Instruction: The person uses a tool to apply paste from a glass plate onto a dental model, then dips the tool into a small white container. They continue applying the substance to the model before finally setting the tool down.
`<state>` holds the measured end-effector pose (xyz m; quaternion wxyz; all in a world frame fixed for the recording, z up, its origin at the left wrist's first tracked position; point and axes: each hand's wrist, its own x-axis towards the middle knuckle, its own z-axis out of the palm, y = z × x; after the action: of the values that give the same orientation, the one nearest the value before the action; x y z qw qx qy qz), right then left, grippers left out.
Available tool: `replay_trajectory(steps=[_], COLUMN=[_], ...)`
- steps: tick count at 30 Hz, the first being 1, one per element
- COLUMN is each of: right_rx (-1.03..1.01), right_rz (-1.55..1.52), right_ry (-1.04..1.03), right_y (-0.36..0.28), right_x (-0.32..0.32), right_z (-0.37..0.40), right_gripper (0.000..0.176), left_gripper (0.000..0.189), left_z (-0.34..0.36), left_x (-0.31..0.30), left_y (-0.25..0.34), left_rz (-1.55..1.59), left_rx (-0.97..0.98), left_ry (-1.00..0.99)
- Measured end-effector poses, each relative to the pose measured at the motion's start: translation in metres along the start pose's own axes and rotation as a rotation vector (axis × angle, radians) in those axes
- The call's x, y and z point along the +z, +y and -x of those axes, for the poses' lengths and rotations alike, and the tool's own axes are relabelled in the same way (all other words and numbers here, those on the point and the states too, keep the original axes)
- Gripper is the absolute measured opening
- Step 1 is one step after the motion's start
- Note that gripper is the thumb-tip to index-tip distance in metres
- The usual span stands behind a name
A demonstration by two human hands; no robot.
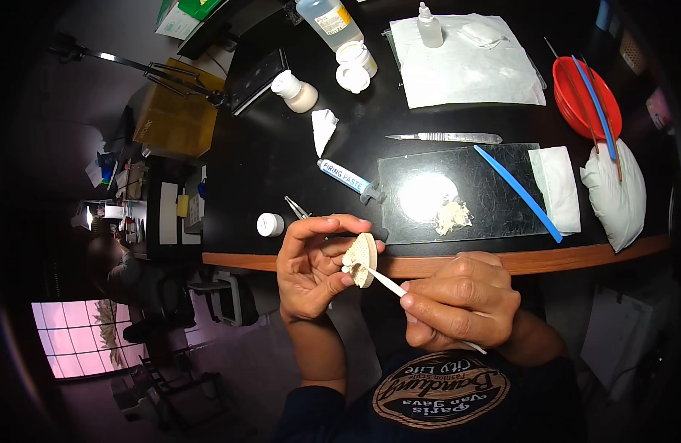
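Note:
My left hand (pixel 311 269) is closed on a cream honeycomb firing tray (pixel 370 255), held by its edge between thumb and fingers. Small whitish pieces (pixel 348 266) sit on the tray's face beside my thumb; their exact shape is too small to tell. My right hand (pixel 462 303) pinches a slim white tapered stick tool (pixel 388 283). Its tip touches or nearly touches the tray's face. Past my hands, a glass slab (pixel 495 184) bears a smear of cream paste (pixel 453 216) and a blue plastic spatula (pixel 519 193).
A firing paste syringe (pixel 346 179), tweezers (pixel 296 207), a scalpel (pixel 447 137) and a small white jar (pixel 269 224) lie on the black table. Bottles (pixel 296 92) stand farther back. On the right are a red bowl (pixel 576 111) with sticks and a white bag (pixel 613 196).

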<state>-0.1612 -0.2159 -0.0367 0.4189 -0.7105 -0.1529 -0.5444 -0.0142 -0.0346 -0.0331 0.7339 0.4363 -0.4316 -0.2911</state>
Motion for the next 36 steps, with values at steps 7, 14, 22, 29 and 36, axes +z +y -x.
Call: replay_trajectory(steps=[7, 14, 22, 29, 36], right_rx=[0.004, 0.012, 0.021, 0.028, 0.024], right_rz=[0.008, -0.009, 0.001, 0.005, 0.021], right_ry=[-0.014, -0.021, -0.031, -0.019, -0.041], right_y=[-0.0006, -0.0009, -0.0009, -0.0015, -0.0022], right_x=[0.0004, 0.0003, -0.0026, -0.0009, -0.0017], right_z=[-0.0009, -0.0002, -0.0009, -0.0015, -0.0008], right_gripper=[0.019, 0.02, 0.02, 0.019, 0.019], left_gripper=[0.06, 0.059, 0.06, 0.059, 0.059], left_z=[0.0002, 0.0004, 0.0, -0.001, -0.0014], left_x=[-0.0006, 0.0009, 0.0009, 0.0014, 0.0032], left_y=[-0.0003, -0.0003, 0.0, 0.0007, 0.0017], left_rz=[-0.008, -0.007, -0.016, -0.029, -0.023], left_rx=[-0.004, 0.001, -0.001, -0.005, -0.014], left_ry=[0.001, 0.004, 0.002, 0.007, 0.014])
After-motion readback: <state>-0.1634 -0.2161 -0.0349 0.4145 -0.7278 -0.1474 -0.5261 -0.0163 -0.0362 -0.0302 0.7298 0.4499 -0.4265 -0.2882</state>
